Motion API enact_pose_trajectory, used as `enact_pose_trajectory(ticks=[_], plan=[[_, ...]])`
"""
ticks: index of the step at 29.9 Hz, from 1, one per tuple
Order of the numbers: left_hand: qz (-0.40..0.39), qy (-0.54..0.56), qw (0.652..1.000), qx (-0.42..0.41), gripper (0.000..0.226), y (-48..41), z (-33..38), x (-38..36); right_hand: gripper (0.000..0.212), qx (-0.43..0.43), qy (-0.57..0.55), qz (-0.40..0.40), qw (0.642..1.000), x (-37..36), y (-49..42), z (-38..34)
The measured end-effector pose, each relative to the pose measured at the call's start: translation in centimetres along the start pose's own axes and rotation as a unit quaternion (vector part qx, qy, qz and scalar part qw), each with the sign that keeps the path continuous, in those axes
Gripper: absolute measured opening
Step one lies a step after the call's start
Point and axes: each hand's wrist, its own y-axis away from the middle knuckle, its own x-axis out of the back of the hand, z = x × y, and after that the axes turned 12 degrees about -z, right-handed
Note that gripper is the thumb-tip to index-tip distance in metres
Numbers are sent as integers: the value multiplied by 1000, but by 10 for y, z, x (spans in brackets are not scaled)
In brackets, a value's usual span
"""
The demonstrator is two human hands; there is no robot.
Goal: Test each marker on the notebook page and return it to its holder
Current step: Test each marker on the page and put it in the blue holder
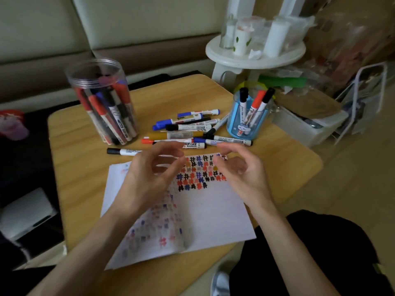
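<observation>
The notebook page (pixel 209 212) lies on the wooden table, with rows of black, red, blue and orange test marks along its top. My left hand (pixel 149 174) and my right hand (pixel 241 174) hover over the page with loosely curled fingers, and neither holds anything. Several loose markers (pixel 192 129) lie in a pile just beyond the page, and one black-capped marker (pixel 121 151) lies apart to the left. A tall clear jar (pixel 102 101) holds several markers at the back left. At the back right stands a blue cup holder (pixel 245 120) with three markers in it.
The wooden table (pixel 70 167) has rounded corners; its edges run close to the page on the left and near sides. A white round stand (pixel 254 52) with cups rises behind the blue cup. Cluttered bags and a white box (pixel 307 129) sit to the right.
</observation>
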Motion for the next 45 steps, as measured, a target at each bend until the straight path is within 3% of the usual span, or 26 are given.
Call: enact_pose_trajectory(ticks=[7,17,22,30,33,37,45], plan=[[30,7,999,30,24,1,-13,8,37,-1,117,-36,992,-22,-41,22],[111,69,991,22,20,9,-17,8,30,0,242,-181,953,-65,-74,6],[116,97,988,12,29,10,-16,9,42,-14,268,-177,947,-80,-83,-2],[141,94,985,15,36,11,-23,16,26,-37,323,-134,936,-94,-84,2],[144,97,985,20,37,12,-23,18,21,-27,287,-121,950,-94,-82,3],[145,103,984,29,39,14,-22,21,20,-19,157,-105,982,-84,-78,0],[120,92,989,-4,42,10,-14,15,22,6,34,-43,998,-40,-47,-17]])
